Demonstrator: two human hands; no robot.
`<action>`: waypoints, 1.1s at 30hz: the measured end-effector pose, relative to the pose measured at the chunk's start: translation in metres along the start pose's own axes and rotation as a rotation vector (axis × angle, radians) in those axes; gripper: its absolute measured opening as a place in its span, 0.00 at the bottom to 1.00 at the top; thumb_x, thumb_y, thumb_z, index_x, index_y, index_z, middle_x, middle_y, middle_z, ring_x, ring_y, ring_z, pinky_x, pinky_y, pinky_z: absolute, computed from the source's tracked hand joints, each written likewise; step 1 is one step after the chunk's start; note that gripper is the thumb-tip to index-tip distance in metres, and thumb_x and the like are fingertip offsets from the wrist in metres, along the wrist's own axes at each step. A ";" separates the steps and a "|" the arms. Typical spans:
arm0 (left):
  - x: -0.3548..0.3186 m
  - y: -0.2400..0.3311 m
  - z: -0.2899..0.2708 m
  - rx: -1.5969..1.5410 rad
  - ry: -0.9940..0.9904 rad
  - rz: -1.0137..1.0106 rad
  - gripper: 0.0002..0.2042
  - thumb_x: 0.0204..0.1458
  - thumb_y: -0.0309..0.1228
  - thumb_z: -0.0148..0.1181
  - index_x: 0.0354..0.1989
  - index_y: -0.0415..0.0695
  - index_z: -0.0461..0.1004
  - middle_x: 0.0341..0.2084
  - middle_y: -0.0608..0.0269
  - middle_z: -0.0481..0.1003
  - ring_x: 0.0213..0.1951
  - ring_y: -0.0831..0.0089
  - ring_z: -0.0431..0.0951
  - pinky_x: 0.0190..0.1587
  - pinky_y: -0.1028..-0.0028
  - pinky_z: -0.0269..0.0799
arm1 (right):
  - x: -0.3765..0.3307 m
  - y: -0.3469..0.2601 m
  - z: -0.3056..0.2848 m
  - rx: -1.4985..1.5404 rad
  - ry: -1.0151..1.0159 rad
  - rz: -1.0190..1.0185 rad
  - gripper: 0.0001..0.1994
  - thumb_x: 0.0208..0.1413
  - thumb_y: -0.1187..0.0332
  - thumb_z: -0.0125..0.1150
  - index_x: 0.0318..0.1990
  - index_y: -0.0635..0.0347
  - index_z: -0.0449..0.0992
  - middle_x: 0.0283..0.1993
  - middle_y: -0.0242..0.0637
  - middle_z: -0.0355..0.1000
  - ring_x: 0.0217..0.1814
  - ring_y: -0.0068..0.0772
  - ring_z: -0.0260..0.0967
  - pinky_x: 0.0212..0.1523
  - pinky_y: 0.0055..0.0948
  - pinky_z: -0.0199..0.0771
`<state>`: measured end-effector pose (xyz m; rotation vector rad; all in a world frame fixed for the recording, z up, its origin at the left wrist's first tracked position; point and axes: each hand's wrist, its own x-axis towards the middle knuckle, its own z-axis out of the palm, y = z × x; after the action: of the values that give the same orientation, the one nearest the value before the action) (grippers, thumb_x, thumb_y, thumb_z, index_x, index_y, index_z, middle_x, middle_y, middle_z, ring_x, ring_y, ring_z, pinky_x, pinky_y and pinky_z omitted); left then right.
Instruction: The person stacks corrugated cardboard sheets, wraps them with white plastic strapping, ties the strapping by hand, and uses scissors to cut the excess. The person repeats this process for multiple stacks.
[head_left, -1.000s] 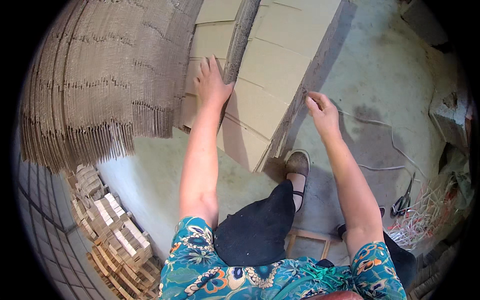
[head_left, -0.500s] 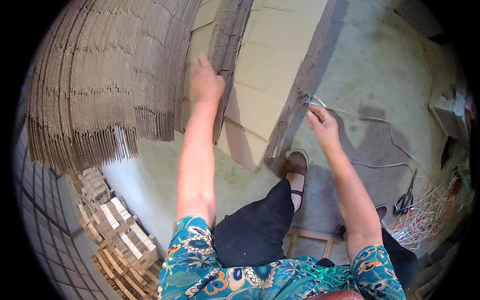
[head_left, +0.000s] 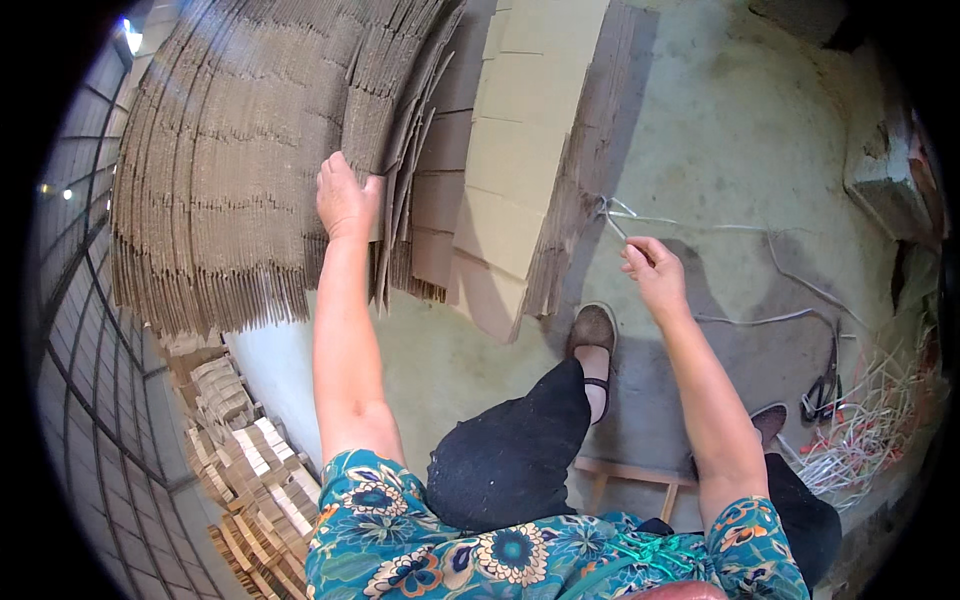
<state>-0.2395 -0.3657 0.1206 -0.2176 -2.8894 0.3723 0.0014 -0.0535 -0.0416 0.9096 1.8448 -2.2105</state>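
Note:
My left hand [head_left: 347, 200] rests on the edges of a thick row of brown corrugated cardboard sheets [head_left: 240, 150] standing at the upper left. Its thumb is spread away from the fingers; part of the palm's contact is hidden. To the right, a separate bundle of cardboard [head_left: 525, 120] shows a pale tan face. My right hand [head_left: 655, 275] pinches a thin white strap [head_left: 615, 224] beside the near right side of that bundle. More of the strap trails over the floor to the right.
A tangle of white and orange straps [head_left: 860, 450] lies at the right beside a dark-handled tool [head_left: 822, 395]. Stacked cardboard pieces [head_left: 265, 455] stand at the lower left. A wooden frame [head_left: 635, 472] is by my feet. Grey-white blocks [head_left: 885, 180] sit at the far right.
My left hand has moved left, from the gap beside the tan bundle onto the row of sheets. Several sheets at the row's right edge now fan out. My right hand has drawn back slightly with the strap.

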 end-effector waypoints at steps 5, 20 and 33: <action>-0.017 -0.010 -0.031 -0.052 0.116 0.004 0.28 0.39 0.34 0.65 0.49 0.36 0.62 0.44 0.47 0.69 0.48 0.50 0.68 0.50 0.59 0.66 | -0.010 -0.004 0.005 0.063 -0.077 -0.004 0.12 0.55 0.67 0.57 0.43 0.66 0.74 0.36 0.36 0.74 0.36 0.24 0.72 0.39 0.24 0.74; -0.093 0.121 -0.069 -0.198 0.193 0.087 0.29 0.35 0.29 0.67 0.48 0.39 0.62 0.39 0.51 0.67 0.44 0.53 0.67 0.47 0.60 0.65 | 0.033 -0.128 0.152 0.563 -0.458 -0.192 0.39 0.50 0.73 0.59 0.67 0.57 0.43 0.65 0.54 0.53 0.66 0.43 0.54 0.63 0.33 0.56; -0.074 0.147 -0.010 -0.585 0.047 0.167 0.22 0.45 0.46 0.62 0.38 0.41 0.67 0.34 0.54 0.67 0.38 0.54 0.69 0.40 0.60 0.67 | 0.062 -0.066 0.110 -0.147 0.203 -0.461 0.19 0.44 0.69 0.63 0.47 0.62 0.71 0.34 0.42 0.69 0.34 0.41 0.70 0.38 0.34 0.71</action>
<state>-0.1489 -0.2355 0.0766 -0.5506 -2.8607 -0.4598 -0.1193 -0.1217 -0.0084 0.7653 2.4893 -2.2419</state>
